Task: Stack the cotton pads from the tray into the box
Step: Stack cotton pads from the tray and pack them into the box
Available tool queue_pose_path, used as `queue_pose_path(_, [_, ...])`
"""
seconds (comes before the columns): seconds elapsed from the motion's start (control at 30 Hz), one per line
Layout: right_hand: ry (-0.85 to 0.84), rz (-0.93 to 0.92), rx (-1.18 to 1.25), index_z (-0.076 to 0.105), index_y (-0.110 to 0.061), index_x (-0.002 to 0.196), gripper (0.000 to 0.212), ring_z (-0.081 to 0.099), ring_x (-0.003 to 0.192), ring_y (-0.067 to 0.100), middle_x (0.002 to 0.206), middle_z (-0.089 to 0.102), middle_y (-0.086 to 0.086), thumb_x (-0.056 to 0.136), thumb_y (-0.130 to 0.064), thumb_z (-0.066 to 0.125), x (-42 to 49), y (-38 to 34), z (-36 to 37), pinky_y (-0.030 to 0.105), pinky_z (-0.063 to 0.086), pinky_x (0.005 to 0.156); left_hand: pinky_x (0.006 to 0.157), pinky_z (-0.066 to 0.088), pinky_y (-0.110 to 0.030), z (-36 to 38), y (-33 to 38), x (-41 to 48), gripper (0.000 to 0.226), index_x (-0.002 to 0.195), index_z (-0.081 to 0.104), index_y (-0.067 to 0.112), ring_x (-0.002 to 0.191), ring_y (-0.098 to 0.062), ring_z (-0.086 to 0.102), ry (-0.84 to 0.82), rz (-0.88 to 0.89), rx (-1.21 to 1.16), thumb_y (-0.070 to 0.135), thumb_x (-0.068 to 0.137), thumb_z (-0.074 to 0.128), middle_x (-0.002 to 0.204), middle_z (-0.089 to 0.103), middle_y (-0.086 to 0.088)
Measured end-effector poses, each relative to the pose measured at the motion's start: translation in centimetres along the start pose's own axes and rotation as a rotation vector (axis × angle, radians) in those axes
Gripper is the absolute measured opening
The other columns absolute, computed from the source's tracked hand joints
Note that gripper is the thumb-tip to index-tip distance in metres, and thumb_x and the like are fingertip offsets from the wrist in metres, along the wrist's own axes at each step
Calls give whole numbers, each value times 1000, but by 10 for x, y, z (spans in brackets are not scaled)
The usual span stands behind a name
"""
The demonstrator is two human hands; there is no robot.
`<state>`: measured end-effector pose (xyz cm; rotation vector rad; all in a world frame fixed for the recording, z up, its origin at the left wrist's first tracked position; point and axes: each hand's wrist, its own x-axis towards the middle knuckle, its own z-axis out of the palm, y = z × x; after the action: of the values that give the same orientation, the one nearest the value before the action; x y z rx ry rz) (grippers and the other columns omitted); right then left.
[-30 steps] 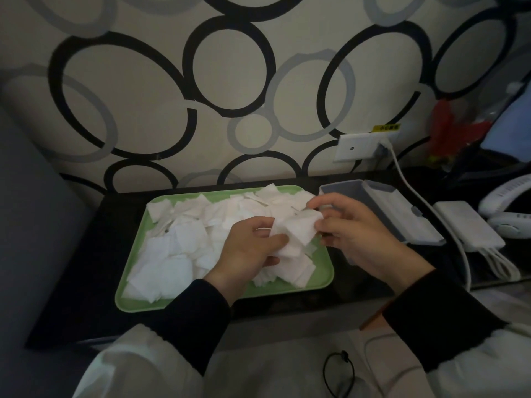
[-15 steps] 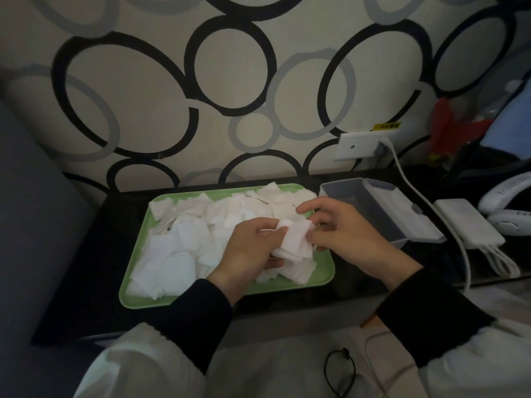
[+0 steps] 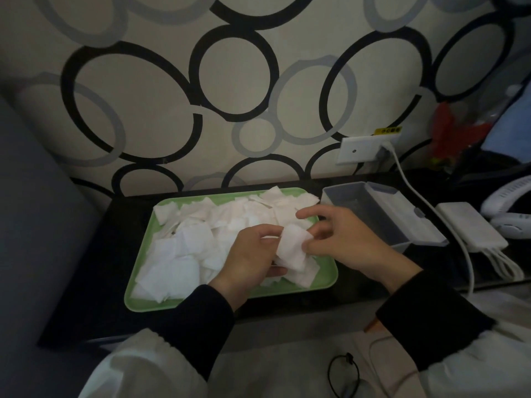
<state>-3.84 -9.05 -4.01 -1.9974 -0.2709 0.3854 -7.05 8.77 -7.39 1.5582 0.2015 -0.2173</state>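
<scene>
A green tray (image 3: 143,303) on the dark shelf holds a loose heap of several square white cotton pads (image 3: 184,248). Over the tray's right half, my left hand (image 3: 247,259) grips a small bunch of cotton pads (image 3: 291,248). My right hand (image 3: 342,239) pinches the right edge of that bunch with thumb and fingers, index finger stretched out above it. The clear grey box (image 3: 362,214) stands just right of the tray with its hinged lid (image 3: 408,216) lying open to the right. The part of its inside that shows looks bare.
A white wall socket (image 3: 362,149) has a white cable (image 3: 448,225) running down past the box's lid. A white power bank (image 3: 471,228) and a white device (image 3: 511,208) lie to the right. Patterned wall is close behind the tray. Glasses (image 3: 343,374) lie on my lap.
Both hands have sunk slightly toward the tray with the bunch of pads. My right hand's fingers have shifted from over the bunch to its right edge.
</scene>
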Motion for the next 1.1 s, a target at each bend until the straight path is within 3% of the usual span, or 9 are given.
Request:
queue_pose_path(0.13, [32, 45, -79, 61, -29, 119, 53, 71, 77, 9, 77, 75, -2, 75, -5, 79, 3, 0, 0, 22, 53, 75, 66, 60, -30, -2, 0, -1, 14, 105, 73, 19, 80, -17, 74, 2, 10, 12, 25, 94, 67, 92, 77, -2])
queue_pose_path(0.27, [38, 69, -159, 60, -28, 121, 57, 71, 79, 12, 80, 75, 1, 72, -11, 81, 5, 3, 1, 30, 58, 82, 64, 60, -31, -2, 2, 0, 18, 102, 72, 20, 85, -21, 73, 46, -13, 20, 33, 98, 61, 98, 74, -5])
queue_pose_path(0.37, [47, 80, -184, 59, -28, 121, 57, 72, 78, 12, 81, 75, 2, 71, -13, 82, 6, 3, 3, 29, 58, 81, 65, 61, -32, -2, 5, -1, 25, 95, 74, 21, 84, -18, 74, 23, -13, 19, 44, 95, 62, 90, 77, 1])
queue_pose_path(0.5, [84, 99, -96, 61, -24, 115, 45, 73, 72, 15, 79, 75, 5, 76, -10, 80, 9, 4, 5, 29, 58, 70, 63, 57, -26, -2, -1, 3, 18, 102, 71, 18, 84, -17, 74, 45, 60, 77, 25, 86, 76, 89, 78, 1])
queue_pose_path(0.6, [316, 157, -13, 63, -19, 107, 23, 72, 63, 15, 80, 73, 4, 88, -5, 65, 15, 13, 0, 31, 59, 63, 63, 59, -31, -6, -5, 12, 11, 96, 70, 20, 84, -17, 73, 197, 93, 49, 17, 87, 75, 87, 77, 1])
queue_pose_path(0.73, [373, 149, -203, 65, -18, 99, 19, 71, 59, 13, 83, 72, 4, 94, -2, 55, 22, 27, -1, 29, 60, 67, 61, 56, -27, -14, -3, 17, 10, 98, 70, 18, 86, -16, 72, 264, 112, -59, 14, 89, 72, 93, 76, -2])
queue_pose_path(0.83, [301, 106, -440, 66, -16, 114, 26, 71, 85, 16, 102, 71, 5, 92, -5, 59, 26, 33, 7, 26, 56, 83, 60, 57, -25, -16, -2, 17, 13, 103, 70, 16, 89, -17, 72, 267, 115, -73, 13, 90, 71, 97, 75, -3])
queue_pose_path(0.9, [266, 127, -540, 62, -15, 124, 33, 63, 107, 23, 120, 65, 7, 91, -10, 61, 29, 31, 12, 32, 52, 94, 60, 57, -25, -17, -2, 16, 15, 105, 69, 14, 89, -16, 71, 257, 115, -73, 13, 91, 70, 98, 75, -3])
queue_pose_path(1.1, [134, 211, -488, 49, -19, 139, 59, 57, 116, 20, 130, 58, 2, 86, -24, 73, 36, 28, 19, 30, 46, 96, 64, 59, -27, -19, -3, 15, 12, 103, 70, 15, 83, -11, 72, 247, 124, -48, 14, 91, 70, 95, 75, -1])
